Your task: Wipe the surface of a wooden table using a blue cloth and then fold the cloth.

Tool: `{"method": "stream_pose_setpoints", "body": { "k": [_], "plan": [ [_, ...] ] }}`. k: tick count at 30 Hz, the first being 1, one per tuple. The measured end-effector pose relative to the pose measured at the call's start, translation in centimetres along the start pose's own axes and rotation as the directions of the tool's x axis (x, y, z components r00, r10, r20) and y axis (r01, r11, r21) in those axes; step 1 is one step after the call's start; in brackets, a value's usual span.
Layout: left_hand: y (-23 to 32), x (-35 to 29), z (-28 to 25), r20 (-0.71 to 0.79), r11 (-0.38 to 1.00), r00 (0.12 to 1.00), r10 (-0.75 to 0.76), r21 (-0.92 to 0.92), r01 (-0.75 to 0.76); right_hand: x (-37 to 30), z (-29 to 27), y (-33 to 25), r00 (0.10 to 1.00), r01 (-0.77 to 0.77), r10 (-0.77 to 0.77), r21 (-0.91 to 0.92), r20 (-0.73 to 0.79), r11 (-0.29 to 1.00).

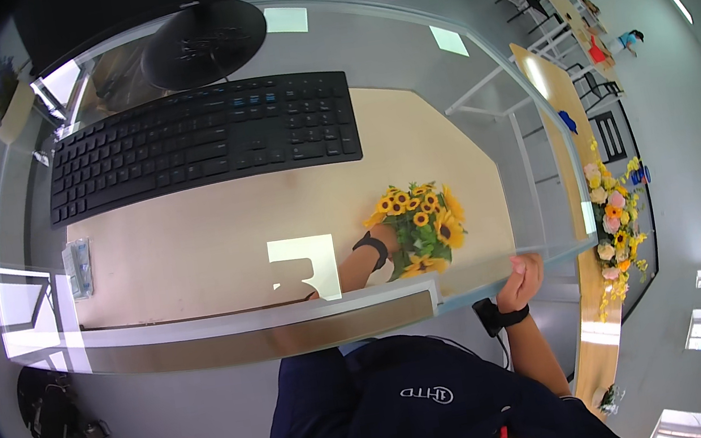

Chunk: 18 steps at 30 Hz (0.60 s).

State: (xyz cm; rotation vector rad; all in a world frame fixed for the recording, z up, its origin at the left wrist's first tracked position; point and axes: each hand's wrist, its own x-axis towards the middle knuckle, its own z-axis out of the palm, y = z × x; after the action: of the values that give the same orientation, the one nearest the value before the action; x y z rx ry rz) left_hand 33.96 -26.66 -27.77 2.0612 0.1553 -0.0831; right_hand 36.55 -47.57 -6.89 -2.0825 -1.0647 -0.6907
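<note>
Beneath the glass tabletop [471, 299], my left hand [384, 239] is closed around a bunch of artificial sunflowers [448, 228]. The yellow blooms and green leaves hide most of its fingers. A dark band circles that wrist. The flowers are over a pale wooden board or shelf [216, 230] seen through the glass. At the near right edge of the tabletop, my right hand [519, 282] has its fingers curled against the glass rim, gripping it. A dark strap with a small black box is on the right wrist.
A black keyboard [212, 140] lies toward the far left, with a monitor stand base [204, 46] behind it. Clear plastic packets [78, 269] sit at the left. To the right runs a long wooden table [594, 300] bearing a mixed flower arrangement [615, 225]. A potted plant [15, 106] stands far left.
</note>
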Motion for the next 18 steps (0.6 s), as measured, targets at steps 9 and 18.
{"method": "stream_pose_setpoints", "body": {
  "k": [9,18],
  "plan": [
    [-3.8,-6.9,-7.2,-0.238,0.990,0.966,-0.104,0.073,0.125,0.0,0.2,0.1,1.000,0.014,-0.014,-0.003,-0.023,1.000],
    [-8.7,-24.6,-13.9,-0.568,0.845,0.783,-0.254,0.264,0.465,0.5,0.2,-0.3,0.998,-0.065,0.065,0.018,0.015,0.998]
  ]
}}
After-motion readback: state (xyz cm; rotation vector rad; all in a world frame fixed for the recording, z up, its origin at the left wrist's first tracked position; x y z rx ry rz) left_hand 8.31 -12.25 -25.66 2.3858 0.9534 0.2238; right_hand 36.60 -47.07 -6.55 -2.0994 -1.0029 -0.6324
